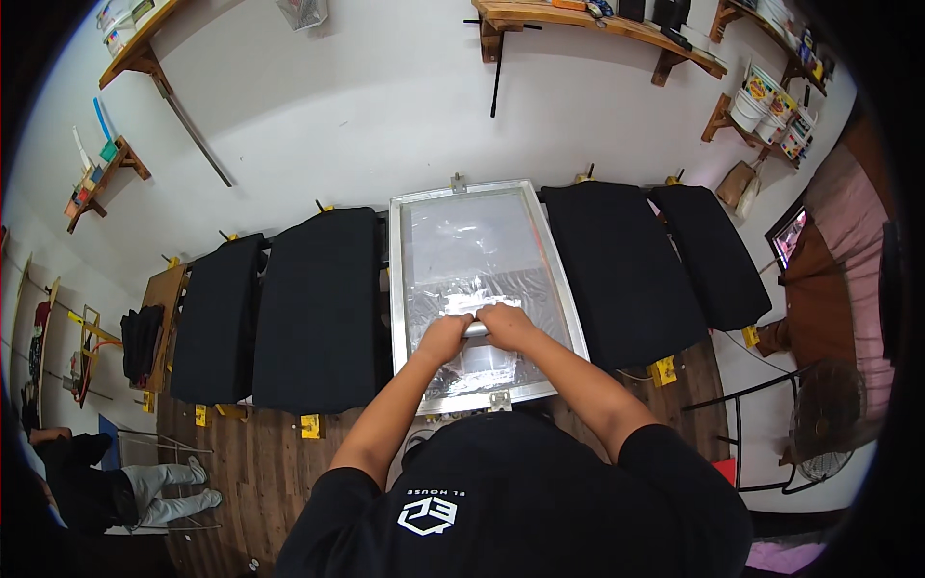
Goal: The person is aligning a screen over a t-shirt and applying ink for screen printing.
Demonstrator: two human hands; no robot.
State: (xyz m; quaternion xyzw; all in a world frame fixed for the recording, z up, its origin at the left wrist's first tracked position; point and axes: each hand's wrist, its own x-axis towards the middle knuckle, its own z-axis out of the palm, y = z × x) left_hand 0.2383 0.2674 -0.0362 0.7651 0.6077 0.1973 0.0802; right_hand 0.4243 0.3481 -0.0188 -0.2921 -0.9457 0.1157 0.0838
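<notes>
A metal-rimmed printing screen [396, 289] lies in front of me, its pale mesh covered partly by shiny, wrinkled clear film [453, 250]. Both my hands grip the silver handle of a squeegee [476, 329] over the near half of the screen. My left hand [445, 337] is closed around the handle's left part, and my right hand [506, 326] is closed around its right part, close beside the other. The squeegee's lower edge is hard to make out under the hands. Metal clamps [499, 401] sit at the near and far rims of the frame.
Black fabric-covered boards [323, 308] stand left of the screen, others [626, 275] to the right, with yellow brackets [662, 371]. Wall shelves [597, 24] hold tools and white buckets [752, 108]. A fan [827, 419] stands at right. Another person [159, 482] is at lower left.
</notes>
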